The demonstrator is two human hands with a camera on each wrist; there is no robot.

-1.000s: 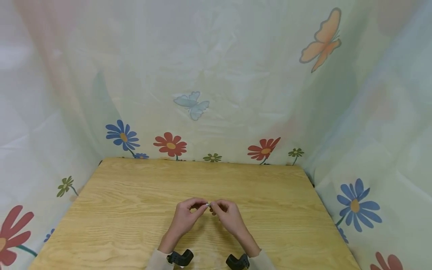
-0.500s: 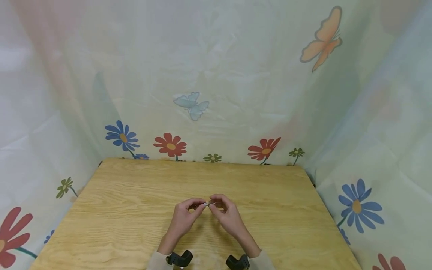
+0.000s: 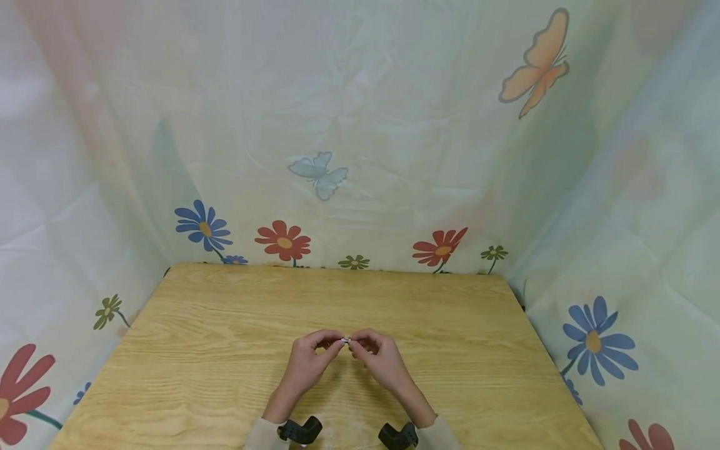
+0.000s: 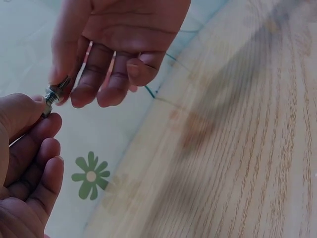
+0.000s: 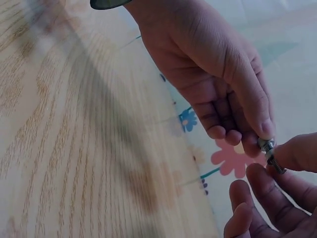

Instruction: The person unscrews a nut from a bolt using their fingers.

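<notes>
A small metal bolt (image 4: 65,82) with a nut (image 4: 54,91) on its threaded shank is between the two hands, above the table. My left hand (image 3: 306,364) pinches the bolt's head end between thumb and forefinger. Its other fingers curl loosely below in the left wrist view. My right hand (image 3: 387,364) has its thumb and forefinger at the nut, pinching it, with the threaded tip showing past them. In the right wrist view, the bolt (image 5: 279,167) slants between the left fingertips and the right thumb. Part of the nut is hidden by fingers.
A wooden table (image 3: 225,312) lies under both hands. Behind it and at both sides hangs a pale curtain (image 3: 382,125) printed with flowers and butterflies. Black wrist-worn devices (image 3: 300,430) sit at both cuffs.
The right fingers spread and rose at the bolt half a second ago, and now they are drawn in around it again. The left hand has stayed in nearly the same place.
</notes>
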